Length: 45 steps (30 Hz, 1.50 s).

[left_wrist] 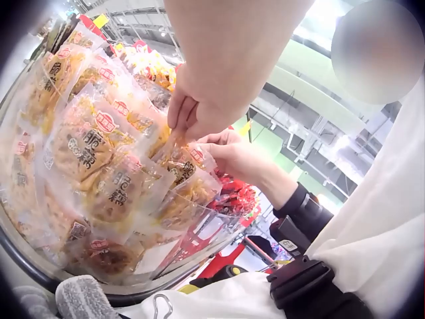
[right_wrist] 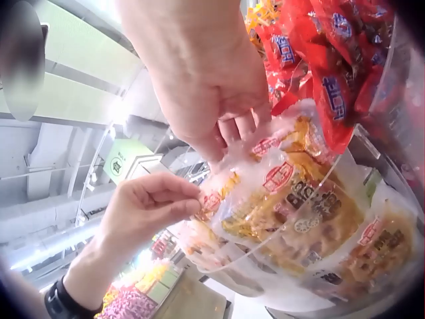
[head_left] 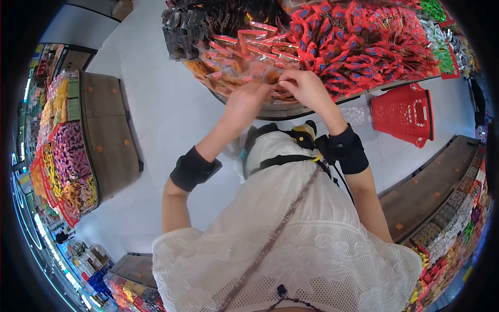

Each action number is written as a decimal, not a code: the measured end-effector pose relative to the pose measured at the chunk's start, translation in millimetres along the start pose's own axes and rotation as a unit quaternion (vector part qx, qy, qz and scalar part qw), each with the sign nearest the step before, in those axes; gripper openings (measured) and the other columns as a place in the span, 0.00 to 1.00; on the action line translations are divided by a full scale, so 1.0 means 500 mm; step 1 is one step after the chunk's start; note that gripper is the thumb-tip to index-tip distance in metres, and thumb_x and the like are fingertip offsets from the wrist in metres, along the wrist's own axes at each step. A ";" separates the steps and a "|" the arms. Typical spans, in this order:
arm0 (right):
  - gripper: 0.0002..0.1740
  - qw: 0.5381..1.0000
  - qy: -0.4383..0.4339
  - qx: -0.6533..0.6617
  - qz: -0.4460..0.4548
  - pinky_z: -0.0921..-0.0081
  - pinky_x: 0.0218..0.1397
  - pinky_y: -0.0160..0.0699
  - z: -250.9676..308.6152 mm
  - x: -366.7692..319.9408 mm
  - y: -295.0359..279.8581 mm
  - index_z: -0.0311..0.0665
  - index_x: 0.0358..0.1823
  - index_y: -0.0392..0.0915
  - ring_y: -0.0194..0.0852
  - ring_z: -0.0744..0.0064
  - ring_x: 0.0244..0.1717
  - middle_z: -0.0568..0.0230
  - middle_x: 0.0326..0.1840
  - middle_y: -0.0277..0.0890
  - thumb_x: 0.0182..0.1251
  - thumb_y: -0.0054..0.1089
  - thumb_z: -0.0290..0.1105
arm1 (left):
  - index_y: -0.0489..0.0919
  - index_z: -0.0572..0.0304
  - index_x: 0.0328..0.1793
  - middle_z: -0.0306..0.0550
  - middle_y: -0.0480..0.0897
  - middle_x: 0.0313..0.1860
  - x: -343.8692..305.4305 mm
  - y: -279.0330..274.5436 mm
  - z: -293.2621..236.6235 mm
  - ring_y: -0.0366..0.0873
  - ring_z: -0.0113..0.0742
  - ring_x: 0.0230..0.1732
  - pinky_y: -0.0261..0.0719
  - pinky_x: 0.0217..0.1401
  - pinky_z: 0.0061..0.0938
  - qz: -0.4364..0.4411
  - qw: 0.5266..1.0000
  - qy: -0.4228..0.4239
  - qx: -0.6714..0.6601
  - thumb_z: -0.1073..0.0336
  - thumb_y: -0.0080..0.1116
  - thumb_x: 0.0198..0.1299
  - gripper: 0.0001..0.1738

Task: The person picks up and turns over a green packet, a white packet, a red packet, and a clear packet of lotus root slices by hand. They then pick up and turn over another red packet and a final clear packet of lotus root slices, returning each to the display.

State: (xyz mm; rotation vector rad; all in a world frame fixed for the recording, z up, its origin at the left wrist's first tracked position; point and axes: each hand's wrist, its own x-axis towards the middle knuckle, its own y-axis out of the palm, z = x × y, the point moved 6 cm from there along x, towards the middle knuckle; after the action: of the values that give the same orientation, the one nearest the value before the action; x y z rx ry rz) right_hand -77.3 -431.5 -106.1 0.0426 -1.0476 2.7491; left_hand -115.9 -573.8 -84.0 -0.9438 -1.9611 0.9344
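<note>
A round display bin (head_left: 291,110) is heaped with clear packets of orange snacks (head_left: 228,65). Both hands reach into the pile at its near edge. My left hand (head_left: 266,89) pinches the corner of one snack packet (right_wrist: 279,193) between thumb and fingers; the right wrist view shows that pinch (right_wrist: 194,197). My right hand (head_left: 284,83) grips the same packet's top edge with curled fingers (right_wrist: 229,136). In the left wrist view my left hand (left_wrist: 180,126) dips among the packets (left_wrist: 99,166), with the right hand (left_wrist: 218,143) just behind it.
Red packets (head_left: 364,47) fill the bin section to the right, dark ones (head_left: 182,26) the far left. A red shopping basket (head_left: 403,112) stands on the pale floor. Another candy bin (head_left: 67,151) is at left, a shelf (head_left: 442,208) at right.
</note>
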 end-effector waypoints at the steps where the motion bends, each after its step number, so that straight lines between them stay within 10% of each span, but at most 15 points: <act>1: 0.08 1.000 0.000 0.026 -0.009 0.74 0.36 0.75 -0.001 -0.008 -0.008 0.33 0.34 0.75 0.78 0.64 0.32 0.57 0.32 0.78 0.53 0.59 0.27 | 0.75 0.59 0.38 0.47 0.75 0.28 -0.003 0.000 0.000 0.75 0.45 0.34 0.73 0.35 0.36 -0.008 1.000 0.005 0.001 0.74 0.50 0.46 0.11; 10: 0.05 0.979 -0.078 -0.184 -0.046 0.70 0.32 0.73 0.007 -0.045 -0.058 0.39 0.32 0.76 0.75 0.58 0.30 0.59 0.29 0.76 0.52 0.59 0.27 | 0.75 0.60 0.39 0.45 0.76 0.33 -0.019 -0.010 -0.005 0.75 0.43 0.38 0.74 0.38 0.33 -0.027 0.999 0.021 0.023 0.75 0.51 0.43 0.14; 40: 0.07 0.992 -0.036 -0.048 -0.115 0.69 0.34 0.73 0.033 -0.057 -0.071 0.39 0.34 0.76 0.73 0.62 0.33 0.62 0.29 0.74 0.52 0.59 0.28 | 0.79 0.60 0.39 0.43 0.78 0.36 0.010 -0.045 0.020 0.74 0.42 0.40 0.72 0.43 0.33 -0.076 0.993 0.075 0.044 0.77 0.58 0.43 0.14; 45: 0.09 0.977 -0.155 -0.073 -0.128 0.70 0.35 0.70 0.080 -0.107 -0.094 0.36 0.34 0.74 0.70 0.62 0.33 0.62 0.31 0.73 0.50 0.60 0.24 | 0.78 0.58 0.35 0.42 0.78 0.33 -0.035 -0.138 0.068 0.75 0.40 0.35 0.72 0.36 0.31 -0.159 0.987 0.015 0.034 0.75 0.60 0.44 0.10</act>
State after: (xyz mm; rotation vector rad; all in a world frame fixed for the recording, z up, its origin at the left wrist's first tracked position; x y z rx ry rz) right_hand -17.7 -432.9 -50.8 0.5605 -1.2211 2.4747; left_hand -157.1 -629.9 -46.5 -0.5802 -1.9669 0.7938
